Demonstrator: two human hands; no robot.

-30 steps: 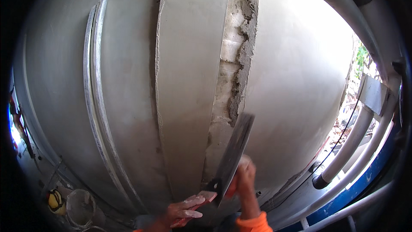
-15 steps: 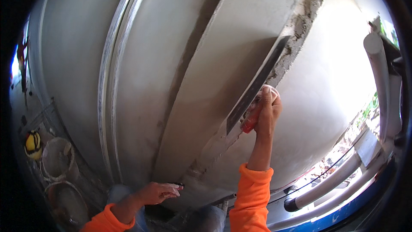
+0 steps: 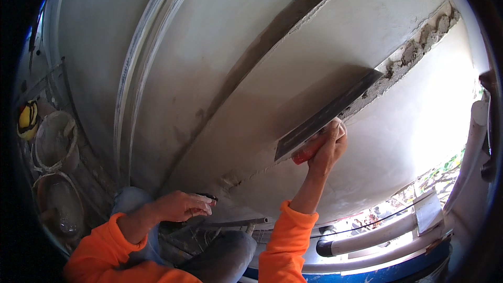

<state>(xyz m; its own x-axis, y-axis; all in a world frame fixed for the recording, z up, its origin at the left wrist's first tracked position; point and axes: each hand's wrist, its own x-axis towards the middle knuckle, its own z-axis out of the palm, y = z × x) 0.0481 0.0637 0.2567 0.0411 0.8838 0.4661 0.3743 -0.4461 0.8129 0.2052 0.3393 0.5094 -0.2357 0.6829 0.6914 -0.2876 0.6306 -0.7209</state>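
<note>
My right hand [image 3: 329,149] grips the red handle of a long plastering trowel [image 3: 330,114]. Its dark, straight blade lies slantwise along a band of smooth grey plaster [image 3: 272,107] on the wall. Beyond the blade's upper right end runs a rough strip of lumpy mortar [image 3: 411,56]. Low and left of the trowel, my left hand [image 3: 183,207] is closed, with pale smears on its fingers. A small dark thing [image 3: 209,197] shows at its fingertips; the rest is hidden. Between the left hand and the blade lies a rough patch [image 3: 229,180] in the plaster.
Two mortar-stained buckets [image 3: 70,158] stand at the left, with a yellow and black object [image 3: 28,119] behind them. Two pale vertical strips [image 3: 140,68] run up the wall. Pale pipes [image 3: 374,235] and a blue edge [image 3: 387,271] lie at lower right. My knee [image 3: 230,257] is below.
The view has turned, so wall and trowel now lie at a flatter slant. The trowel sits slightly further right, still in my right hand. My left hand appears higher and further left.
</note>
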